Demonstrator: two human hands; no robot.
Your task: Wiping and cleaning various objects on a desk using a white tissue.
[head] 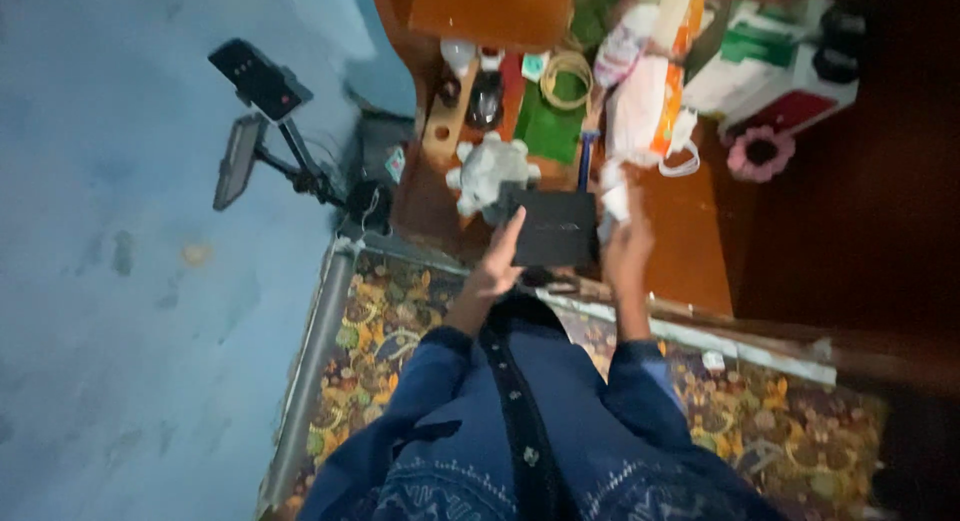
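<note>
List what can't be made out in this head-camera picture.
- Black box: its front edge is covered by the left hand and right hand; motion blur hides any surface detail.
- White plush toy: partly behind the box, blurred.
- Items along the top edge: cut off by the frame.

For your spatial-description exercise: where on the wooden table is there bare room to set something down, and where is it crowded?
Bare wood shows on the wooden table at its right, between the right hand and the pink flower-shaped holder. The middle and back are crowded: white plush toy, green mat, plastic bags. Both hands, left hand included, hold the black box.
</note>
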